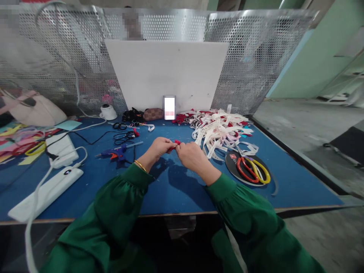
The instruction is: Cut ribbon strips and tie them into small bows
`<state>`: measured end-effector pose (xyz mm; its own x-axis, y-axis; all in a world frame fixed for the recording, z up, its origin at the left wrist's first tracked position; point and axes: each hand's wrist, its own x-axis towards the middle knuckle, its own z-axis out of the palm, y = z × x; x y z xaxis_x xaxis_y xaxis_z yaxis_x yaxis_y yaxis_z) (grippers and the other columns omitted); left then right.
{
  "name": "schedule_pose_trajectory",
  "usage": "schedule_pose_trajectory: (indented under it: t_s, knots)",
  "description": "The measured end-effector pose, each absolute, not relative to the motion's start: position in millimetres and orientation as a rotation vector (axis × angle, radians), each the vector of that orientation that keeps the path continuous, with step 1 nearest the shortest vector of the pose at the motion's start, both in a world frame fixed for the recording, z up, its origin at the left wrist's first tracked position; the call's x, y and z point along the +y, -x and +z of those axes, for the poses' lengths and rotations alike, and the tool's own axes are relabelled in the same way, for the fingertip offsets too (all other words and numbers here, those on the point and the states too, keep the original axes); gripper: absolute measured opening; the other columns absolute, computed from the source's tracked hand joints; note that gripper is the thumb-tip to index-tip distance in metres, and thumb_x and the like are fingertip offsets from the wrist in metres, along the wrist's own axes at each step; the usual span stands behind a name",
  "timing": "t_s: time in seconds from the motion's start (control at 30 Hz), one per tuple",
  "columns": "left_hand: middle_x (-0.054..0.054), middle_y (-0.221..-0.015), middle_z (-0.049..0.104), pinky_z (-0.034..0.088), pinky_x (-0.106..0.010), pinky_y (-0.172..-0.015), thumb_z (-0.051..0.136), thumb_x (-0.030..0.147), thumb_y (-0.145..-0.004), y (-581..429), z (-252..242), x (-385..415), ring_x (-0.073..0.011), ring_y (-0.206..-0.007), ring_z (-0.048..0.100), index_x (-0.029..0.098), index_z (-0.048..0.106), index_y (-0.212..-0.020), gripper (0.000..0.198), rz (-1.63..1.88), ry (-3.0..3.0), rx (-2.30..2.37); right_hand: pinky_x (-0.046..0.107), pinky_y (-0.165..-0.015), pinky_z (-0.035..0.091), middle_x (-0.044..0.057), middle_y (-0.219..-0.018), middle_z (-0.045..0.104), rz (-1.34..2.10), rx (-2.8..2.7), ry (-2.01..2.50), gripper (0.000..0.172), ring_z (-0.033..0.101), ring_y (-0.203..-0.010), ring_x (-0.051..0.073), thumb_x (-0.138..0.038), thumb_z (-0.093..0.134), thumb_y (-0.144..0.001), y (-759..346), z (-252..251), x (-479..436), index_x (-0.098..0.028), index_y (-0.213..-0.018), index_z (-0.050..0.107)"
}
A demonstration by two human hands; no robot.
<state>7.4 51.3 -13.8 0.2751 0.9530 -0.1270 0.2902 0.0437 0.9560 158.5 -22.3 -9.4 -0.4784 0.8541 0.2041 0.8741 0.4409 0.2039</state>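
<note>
Between my two hands is a small red piece that looks like ribbon; most of it is hidden by the fingers. My left hand, with a gold bangle at the wrist, pinches its left side. From the right, my right hand closes its fingertips on the same red ribbon. Both hands are held above the blue table, and their shadows fall on it. To the left of my left hand lies a blue glue gun with an orange trigger.
Scissors with red and yellow handles rest on a dark round disc at right. Behind them spreads a pile of white and red ribbon scraps. A phone leans against a white board. White power strips and cables lie left.
</note>
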Motion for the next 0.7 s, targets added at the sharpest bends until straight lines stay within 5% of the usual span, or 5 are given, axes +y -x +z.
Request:
schedule_pose_trajectory:
  t_s: [0.2,0.37,0.47,0.53,0.7]
  knots:
    - [0.000,-0.051,0.057,0.038,-0.024,-0.053,0.067,0.034,-0.074,-5,-16,53,-0.0104,-0.049,0.049,0.015,0.063,-0.061,0.024,0.856,-1.616,1.158,0.030,-0.070,0.042,0.012,-0.098,0.070,0.322,-2.119,1.614,0.038,0.067,-0.080,0.020,-0.041,0.036,-0.103,-157,-18,-11,-0.015,-0.098,0.063]
    - [0.001,-0.055,0.059,0.039,-0.023,-0.055,0.063,0.035,-0.075,-7,-21,53,-0.0109,-0.053,0.050,0.017,0.060,-0.063,0.022,0.898,-1.705,1.050,0.025,-0.050,0.040,0.000,-0.066,0.060,1.240,-1.436,1.347,0.042,0.056,-0.047,0.012,-0.047,0.035,-0.100,-151,-31,1,-0.017,-0.081,0.058]
    - [0.001,-0.054,0.059,0.038,-0.023,-0.054,0.065,0.038,-0.075,-7,-18,52,-0.0109,-0.053,0.051,0.016,0.063,-0.064,0.024,0.876,-1.725,1.053,0.024,-0.047,0.035,-0.005,-0.051,0.045,1.174,-1.426,1.392,0.034,0.046,-0.042,0.011,-0.038,0.044,-0.096,-151,-34,3,-0.019,-0.069,0.054]
    - [0.000,-0.052,0.058,0.039,-0.023,-0.054,0.067,0.036,-0.074,-8,-14,51,-0.0107,-0.051,0.050,0.015,0.063,-0.063,0.024,0.870,-1.684,1.076,0.025,-0.053,0.036,-0.003,-0.052,0.050,0.930,-1.622,1.448,0.034,0.050,-0.049,0.013,-0.035,0.045,-0.095,-153,-32,1,-0.019,-0.067,0.055]
    - [0.002,-0.045,0.052,0.038,-0.023,-0.052,0.066,0.029,-0.071,-9,-12,48,-0.0094,-0.046,0.046,0.016,0.059,-0.053,0.023,0.794,-1.583,1.103,0.029,-0.067,0.037,0.011,-0.096,0.073,0.068,-2.197,1.548,0.032,0.066,-0.083,0.021,-0.026,0.037,-0.098,-153,-25,-13,-0.016,-0.095,0.067]
